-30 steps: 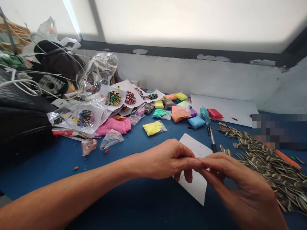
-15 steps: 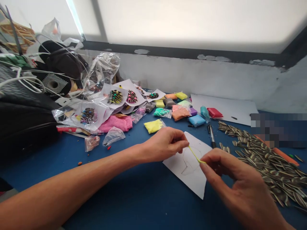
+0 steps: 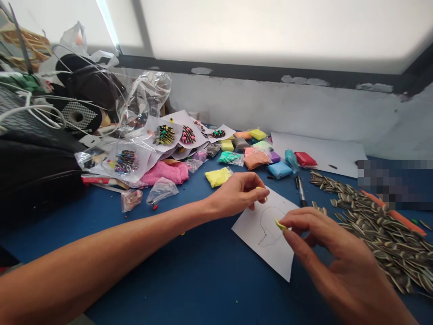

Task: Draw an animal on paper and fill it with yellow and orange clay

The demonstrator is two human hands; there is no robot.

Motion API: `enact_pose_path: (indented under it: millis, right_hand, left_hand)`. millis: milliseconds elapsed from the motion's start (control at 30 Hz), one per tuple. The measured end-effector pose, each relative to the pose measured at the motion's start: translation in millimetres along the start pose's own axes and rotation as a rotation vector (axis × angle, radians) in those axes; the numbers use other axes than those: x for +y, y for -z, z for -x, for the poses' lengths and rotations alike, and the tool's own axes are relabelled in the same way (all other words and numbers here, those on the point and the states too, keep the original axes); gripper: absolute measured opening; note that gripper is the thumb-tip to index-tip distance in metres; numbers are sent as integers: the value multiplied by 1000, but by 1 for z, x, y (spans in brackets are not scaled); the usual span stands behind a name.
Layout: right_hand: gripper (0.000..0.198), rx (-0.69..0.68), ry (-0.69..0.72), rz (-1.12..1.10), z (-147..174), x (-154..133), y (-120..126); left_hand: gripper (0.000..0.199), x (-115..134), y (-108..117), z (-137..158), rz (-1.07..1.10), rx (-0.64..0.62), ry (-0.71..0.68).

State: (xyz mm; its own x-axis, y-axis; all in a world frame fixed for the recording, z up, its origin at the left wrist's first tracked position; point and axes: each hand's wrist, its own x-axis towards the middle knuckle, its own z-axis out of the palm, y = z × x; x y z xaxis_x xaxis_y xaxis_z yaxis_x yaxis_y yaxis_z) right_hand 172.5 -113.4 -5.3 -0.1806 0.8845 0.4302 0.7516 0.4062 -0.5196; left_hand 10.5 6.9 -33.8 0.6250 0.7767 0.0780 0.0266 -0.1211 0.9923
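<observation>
Yellow strip (image 3: 280,224): pinched between thumb and index finger of the right hand (image 3: 333,246), its curved free end out over the paper (image 3: 279,266).
Yellow scrap (image 3: 259,188): at the closed fingertips of the left hand (image 3: 233,196), near the paper's far corner; how much lies hidden inside cannot be told.
Gap between hands: narrow, with nothing strung across it.
Pinch: the stuff looks soft, so a light hold should keep its shape; squeezing would probably flatten it.
Drawn outline (image 3: 261,221): thin curved line on the sheet, best left unsmudged by fingers or wrists.
Black pen (image 3: 300,192): just past the sheet's right edge; knuckles should stay clear of it.
Striped seeds (image 3: 379,234): heaped right of the right hand; strays could stick to soft yellow.
Yellow packet (image 3: 217,176): just beyond the left wrist.
</observation>
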Motion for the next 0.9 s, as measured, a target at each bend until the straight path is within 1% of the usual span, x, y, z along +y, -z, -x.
enact_pose_path:
  millis: [67, 133, 200, 267, 333, 367, 400, 467, 533, 633, 733, 900]
  right_hand:
    - [11, 35, -1, 6, -1, 3, 2]
    - [13, 17, -17, 3, -2, 7, 5]
    - [13, -60, -47, -15, -2, 11, 8]
    - [13, -146, -96, -38, -1, 14, 9]
    - [13, -189, -144, -31, 1, 16, 8]
    - [13, -191, -143, -12, 1, 16, 7]
    - [13, -186, -118, 17, 2, 16, 5]
    - [12, -172, -24, 96, 4, 15, 1]
    - [16, -151, 77, 183, 5, 15, -3]
    - [20, -112, 171, 292, 9, 17, -7]
    - [19, -106, 219, 366, 10, 20, -9]
    - [26, -100, 237, 422, 9, 20, -12]
  left_hand:
    - [10, 0, 0, 2, 35, 3, -7]
    - [10, -1, 0, 4, 71, 9, -21]
    - [12, -2, 0, 6, 112, -10, -46]
    - [14, -1, -1, 8, 158, -56, -70]
    - [14, 1, -2, 9, 187, -104, -82]
    - [13, 2, -2, 10, 195, -118, -80]
    - [12, 2, -2, 10, 198, -124, -73]
    - [12, 2, -2, 10, 190, -123, -50]
    - [15, 0, -2, 8, 182, -122, -25]
    - [18, -4, 0, 6, 166, -137, -24]
    - [18, -6, -1, 6, 156, -141, -26]
    - [14, -5, -3, 7, 176, -149, -8]
